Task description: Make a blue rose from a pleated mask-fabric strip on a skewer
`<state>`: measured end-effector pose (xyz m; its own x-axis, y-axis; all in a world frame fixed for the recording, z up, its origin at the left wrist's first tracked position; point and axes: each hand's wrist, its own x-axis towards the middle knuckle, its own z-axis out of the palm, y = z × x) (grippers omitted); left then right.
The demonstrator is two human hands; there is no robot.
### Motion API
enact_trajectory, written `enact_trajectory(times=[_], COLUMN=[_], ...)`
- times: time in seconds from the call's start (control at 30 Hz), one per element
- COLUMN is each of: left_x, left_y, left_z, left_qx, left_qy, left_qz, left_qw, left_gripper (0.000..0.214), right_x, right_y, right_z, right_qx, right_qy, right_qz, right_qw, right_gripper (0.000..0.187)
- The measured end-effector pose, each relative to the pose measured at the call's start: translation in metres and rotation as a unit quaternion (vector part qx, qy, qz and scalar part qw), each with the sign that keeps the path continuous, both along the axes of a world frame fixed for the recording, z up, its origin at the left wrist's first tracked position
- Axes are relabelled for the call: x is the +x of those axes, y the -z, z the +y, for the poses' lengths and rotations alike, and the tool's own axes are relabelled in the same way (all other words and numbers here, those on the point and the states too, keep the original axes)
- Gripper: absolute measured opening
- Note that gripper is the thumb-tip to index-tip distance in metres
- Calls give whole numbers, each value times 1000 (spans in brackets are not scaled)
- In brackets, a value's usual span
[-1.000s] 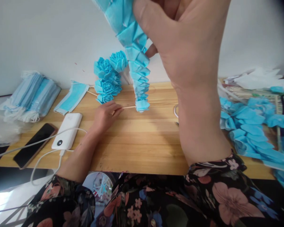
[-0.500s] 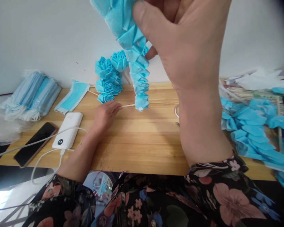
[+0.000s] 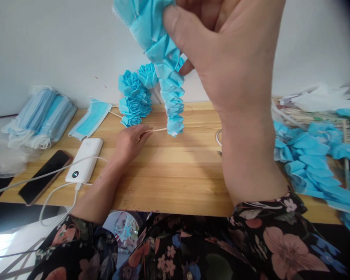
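Observation:
Raised high in front of me, my right hand (image 3: pixel 218 50) pinches a pleated blue strip (image 3: pixel 154 35) between thumb and fingers. The strip hangs down in folded points, and its lower end wraps round the tip of a thin wooden stick (image 3: pixel 160 129). Low over the table, my left hand (image 3: pixel 133 142) grips the other end of that stick, which lies nearly level. Behind it stand several blue folded roses (image 3: pixel 134 99), partly hidden by the strip. A blue face mask (image 3: pixel 90 118) lies left of the roses.
A stack of masks (image 3: pixel 43 114), a dark phone (image 3: pixel 46 177) and a white power bank (image 3: pixel 85 160) with a cable lie on the left. More pleated blue strips (image 3: pixel 312 167) heap up at right, near a white ring (image 3: pixel 218 137). Below the table edge is a bin (image 3: pixel 124 229).
The fingers of my left hand have shifted slightly on the stick. The strip and my right hand stay almost in place.

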<state>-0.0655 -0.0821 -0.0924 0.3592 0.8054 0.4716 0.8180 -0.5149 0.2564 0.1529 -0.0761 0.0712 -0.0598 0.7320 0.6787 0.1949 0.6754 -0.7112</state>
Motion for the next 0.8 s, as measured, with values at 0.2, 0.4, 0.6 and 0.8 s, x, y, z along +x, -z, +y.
enact_trajectory(times=[0.2,0.4,0.6,0.8], left_x=[1,1,-2,-4], left_y=[-1,-2,1,0], left_z=[0,0,3,6], left_qx=[-10,-4,12,31], left_qy=[-6,18,22,21], left_qz=[-3,13,19,50], left_qw=[1000,1000,999,998], left_gripper=[27,29,37,36], right_x=[1,0,1,1], right_y=[1,1,3,6], right_z=[-1,-1,-2,1], right_qx=[9,10,32,34], right_qy=[-7,-25,-26,-23], right_qz=[-12,-10,-41,-47], right_qw=[1000,1000,998,998], right_gripper=[12,17,17,14])
